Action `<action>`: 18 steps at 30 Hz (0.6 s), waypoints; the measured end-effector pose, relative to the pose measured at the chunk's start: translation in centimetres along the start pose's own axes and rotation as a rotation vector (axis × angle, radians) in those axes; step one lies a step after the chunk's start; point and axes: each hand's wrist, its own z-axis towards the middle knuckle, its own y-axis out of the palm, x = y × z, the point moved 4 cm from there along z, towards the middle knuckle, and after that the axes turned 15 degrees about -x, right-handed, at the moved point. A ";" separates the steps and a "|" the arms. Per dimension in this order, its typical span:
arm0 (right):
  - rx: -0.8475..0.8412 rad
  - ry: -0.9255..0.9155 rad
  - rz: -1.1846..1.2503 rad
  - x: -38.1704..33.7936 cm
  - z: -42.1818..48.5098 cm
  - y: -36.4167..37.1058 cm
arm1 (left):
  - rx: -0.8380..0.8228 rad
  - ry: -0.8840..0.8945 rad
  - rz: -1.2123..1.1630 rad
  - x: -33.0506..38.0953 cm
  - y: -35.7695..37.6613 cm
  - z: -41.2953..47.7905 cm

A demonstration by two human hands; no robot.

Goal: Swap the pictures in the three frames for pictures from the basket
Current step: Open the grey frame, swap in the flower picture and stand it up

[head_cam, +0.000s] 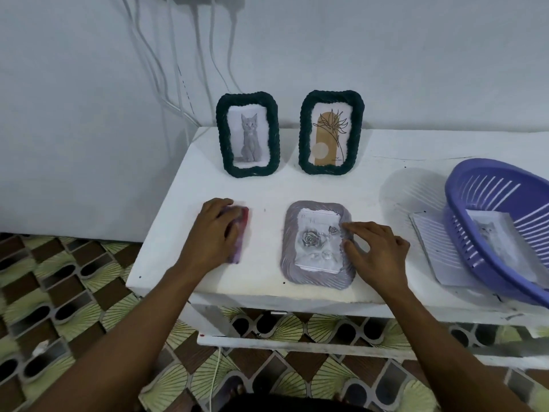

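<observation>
Two dark green braided frames stand upright at the back of the white table (261, 191): the left frame (247, 133) shows a grey kitten, the right frame (330, 132) a line-drawn flower. A grey braided frame (316, 243) lies flat at the front with a rose picture (319, 242) on it. My right hand (375, 252) rests on that frame's right edge, fingers spread and touching it. My left hand (212, 233) lies on a blurred pink-purple panel (237, 230) at the left. The purple basket (502, 230) sits tilted at the right, with a cat picture (490, 230) inside.
A white sheet (436, 245) lies partly under the basket's near rim. White cables (166, 69) hang down the wall at the back left. The table's left and front edges drop to a patterned tile floor (59, 292).
</observation>
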 end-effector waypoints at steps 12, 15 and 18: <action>-0.016 0.009 0.003 -0.3 -0.1 0.2 | -0.294 -0.032 0.188 -3.1 1.0 -1.8; -0.018 0.010 0.001 -0.3 -0.1 0.2 | -0.326 0.047 0.177 -4.8 0.7 -1.9; -0.014 0.006 0.011 -0.3 -0.2 0.2 | -0.311 0.058 0.171 -4.9 0.8 -1.9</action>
